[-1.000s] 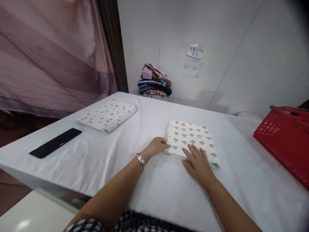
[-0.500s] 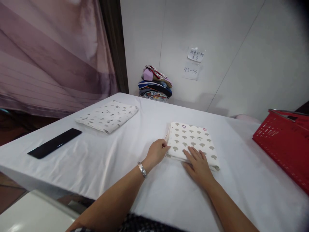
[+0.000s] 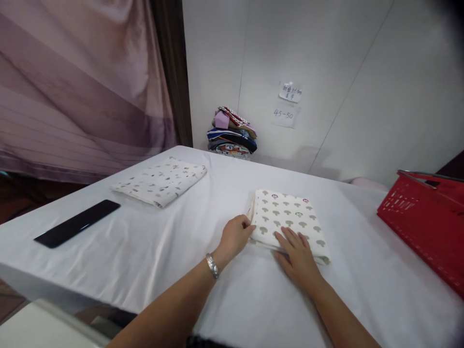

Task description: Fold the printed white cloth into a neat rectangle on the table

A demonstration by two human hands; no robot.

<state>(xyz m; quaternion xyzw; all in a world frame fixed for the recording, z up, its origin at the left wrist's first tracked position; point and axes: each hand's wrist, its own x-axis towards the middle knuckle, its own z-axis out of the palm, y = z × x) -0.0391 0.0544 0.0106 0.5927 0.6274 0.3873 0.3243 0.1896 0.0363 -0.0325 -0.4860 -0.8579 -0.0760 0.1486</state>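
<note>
A folded white cloth with a mushroom print [image 3: 290,217] lies on the white-covered table [image 3: 152,251]. My left hand [image 3: 235,237], a bracelet on its wrist, grips the cloth's left near corner with curled fingers. My right hand [image 3: 297,251] rests flat, fingers spread, on the cloth's near edge. A second folded cloth with small grey prints [image 3: 161,180] lies further left and back on the table, out of reach of both hands.
A black flat bar [image 3: 77,223] lies near the table's left edge. A red plastic basket [image 3: 427,222] stands at the right. A stack of folded colourful cloths [image 3: 232,133] sits against the back wall under two paper notes [image 3: 286,104]. A pink curtain hangs on the left.
My left hand's fingers have curled tighter on the cloth's corner. The view has tilted up slightly, so everything sits a little lower in the picture. The cloth has stayed in place.
</note>
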